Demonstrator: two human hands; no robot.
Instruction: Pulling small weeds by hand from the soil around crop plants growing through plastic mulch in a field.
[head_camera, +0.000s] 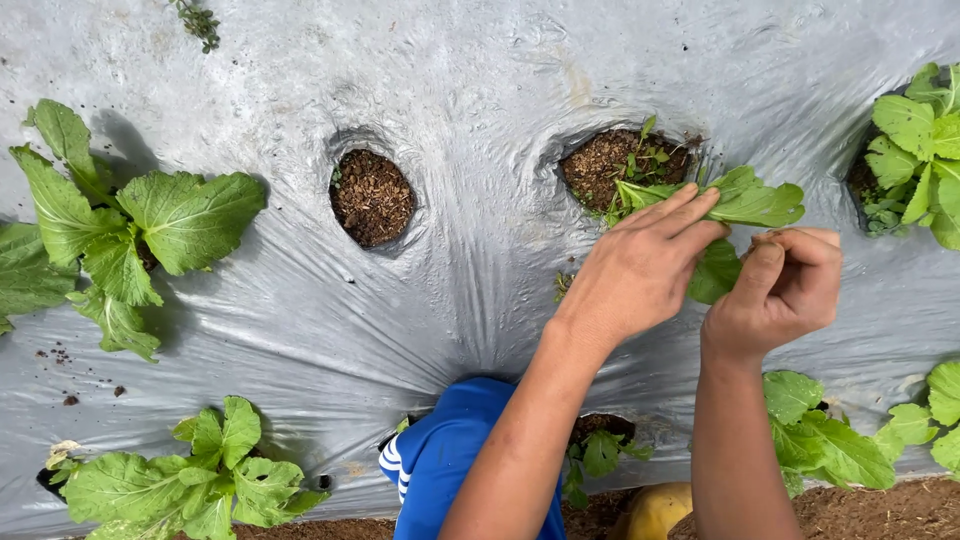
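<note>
Two hands: left hand, right hand. Six leafy green plants visible, one of them in the hands' plant. One bare soil hole without a plant. One grey plastic mulch sheet. One small weed sprig at top.

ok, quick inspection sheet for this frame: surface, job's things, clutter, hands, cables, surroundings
Surface: grey plastic mulch sheet, wrinkled, with round planting holes.
Job's things: leafy seedling beside a soil-filled hole; its leaves lie over the sheet.
Clutter: soil crumbs on the sheet at left.
Hands: left hand lies fingers flat on the seedling's leaves; right hand curled, pinching a leaf.
Cables: nothing seen.
Surroundings: empty hole; leafy plants at left, lower left and right; blue clothing at the bottom.
</note>
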